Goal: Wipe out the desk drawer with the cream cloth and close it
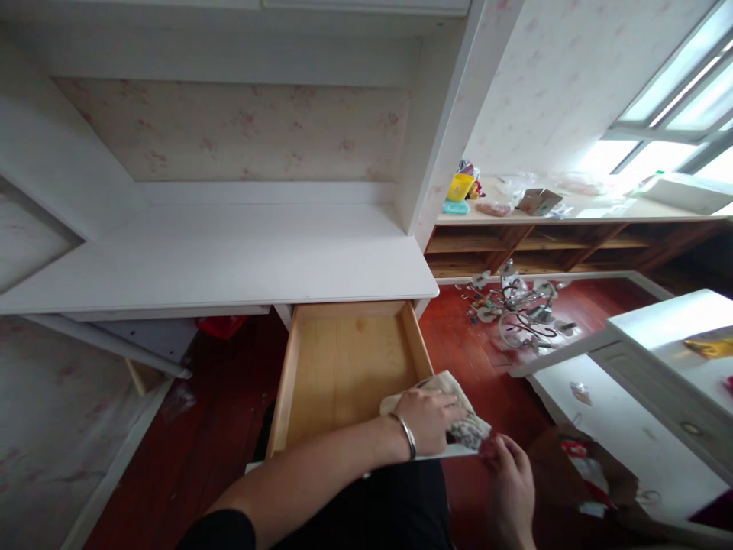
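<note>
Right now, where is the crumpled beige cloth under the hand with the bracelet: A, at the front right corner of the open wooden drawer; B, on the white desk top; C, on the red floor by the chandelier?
A: the left hand presses the crumpled beige cloth at the open wooden drawer's front right corner.

The left hand (427, 416), a bangle (407, 435) on its wrist, pressed a cloth (466, 424) onto the front right corner of the open wooden drawer (343, 367) under the white worktop (229, 256). The right hand (509, 477) hovered just beside the cloth's edge.
</note>
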`<state>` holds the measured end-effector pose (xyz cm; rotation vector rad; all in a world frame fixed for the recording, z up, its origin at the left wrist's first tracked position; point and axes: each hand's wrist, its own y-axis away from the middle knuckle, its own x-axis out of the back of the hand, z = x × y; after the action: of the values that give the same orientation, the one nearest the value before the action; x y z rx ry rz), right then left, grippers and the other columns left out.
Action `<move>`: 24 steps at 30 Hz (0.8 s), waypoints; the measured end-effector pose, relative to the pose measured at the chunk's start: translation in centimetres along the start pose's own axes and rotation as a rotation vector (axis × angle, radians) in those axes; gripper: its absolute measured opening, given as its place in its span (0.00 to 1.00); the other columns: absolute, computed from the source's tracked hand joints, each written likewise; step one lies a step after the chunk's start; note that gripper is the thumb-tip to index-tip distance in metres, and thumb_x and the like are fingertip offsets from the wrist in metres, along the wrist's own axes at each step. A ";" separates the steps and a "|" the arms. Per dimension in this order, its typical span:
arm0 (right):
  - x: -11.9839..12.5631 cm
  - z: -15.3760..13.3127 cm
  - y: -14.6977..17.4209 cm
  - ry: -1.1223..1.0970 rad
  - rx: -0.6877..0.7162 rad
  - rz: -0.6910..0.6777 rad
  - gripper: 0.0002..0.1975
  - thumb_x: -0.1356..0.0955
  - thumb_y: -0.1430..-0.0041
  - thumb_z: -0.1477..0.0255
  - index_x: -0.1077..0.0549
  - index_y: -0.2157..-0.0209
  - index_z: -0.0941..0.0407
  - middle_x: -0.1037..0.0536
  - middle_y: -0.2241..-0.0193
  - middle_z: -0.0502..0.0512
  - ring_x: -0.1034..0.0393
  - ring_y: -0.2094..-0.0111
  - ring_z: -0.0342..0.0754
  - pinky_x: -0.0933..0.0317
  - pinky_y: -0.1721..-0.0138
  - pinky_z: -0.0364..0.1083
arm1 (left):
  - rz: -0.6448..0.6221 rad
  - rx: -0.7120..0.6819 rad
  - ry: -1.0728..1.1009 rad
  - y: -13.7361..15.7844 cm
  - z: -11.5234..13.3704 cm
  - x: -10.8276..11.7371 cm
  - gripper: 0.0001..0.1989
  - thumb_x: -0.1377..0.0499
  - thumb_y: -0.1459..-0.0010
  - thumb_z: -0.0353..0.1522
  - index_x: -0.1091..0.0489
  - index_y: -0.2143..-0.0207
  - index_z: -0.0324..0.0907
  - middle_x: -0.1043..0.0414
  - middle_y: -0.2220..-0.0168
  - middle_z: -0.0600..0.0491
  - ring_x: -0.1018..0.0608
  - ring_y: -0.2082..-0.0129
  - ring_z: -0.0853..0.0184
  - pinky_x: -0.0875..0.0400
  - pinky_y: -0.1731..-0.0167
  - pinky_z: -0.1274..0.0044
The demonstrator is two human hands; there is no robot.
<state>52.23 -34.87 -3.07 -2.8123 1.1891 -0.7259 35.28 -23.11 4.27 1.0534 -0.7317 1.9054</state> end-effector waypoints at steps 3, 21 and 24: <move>-0.8 -1.7 1.2 -0.099 -0.150 0.068 0.19 0.32 0.47 0.56 0.33 0.60 0.55 0.30 0.68 0.51 0.33 0.69 0.47 0.38 0.70 0.46 | -0.100 0.080 -0.087 -1.5 -3.3 0.9 0.24 0.44 0.48 0.33 0.37 0.47 0.52 0.27 0.51 0.56 0.22 0.58 0.63 0.26 0.63 0.72; -1.4 -2.9 -1.4 -0.248 -0.317 0.058 0.20 0.30 0.49 0.58 0.32 0.59 0.55 0.29 0.65 0.50 0.32 0.70 0.45 0.38 0.67 0.45 | 0.500 0.157 -0.058 -5.9 -5.9 6.7 0.21 0.48 0.43 0.27 0.38 0.47 0.43 0.34 0.47 0.48 0.33 0.46 0.63 0.38 0.45 0.70; -1.8 -3.3 -1.7 -0.238 -0.243 0.141 0.20 0.30 0.48 0.60 0.33 0.57 0.55 0.31 0.62 0.51 0.33 0.64 0.46 0.39 0.64 0.45 | 0.235 -0.049 -0.081 -5.2 -4.5 2.7 0.21 0.48 0.44 0.26 0.36 0.48 0.42 0.32 0.48 0.50 0.31 0.47 0.65 0.37 0.46 0.72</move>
<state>50.93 -31.86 -0.60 -2.8544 1.4984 -0.2450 37.17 -16.00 4.97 1.0568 -0.9802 2.0403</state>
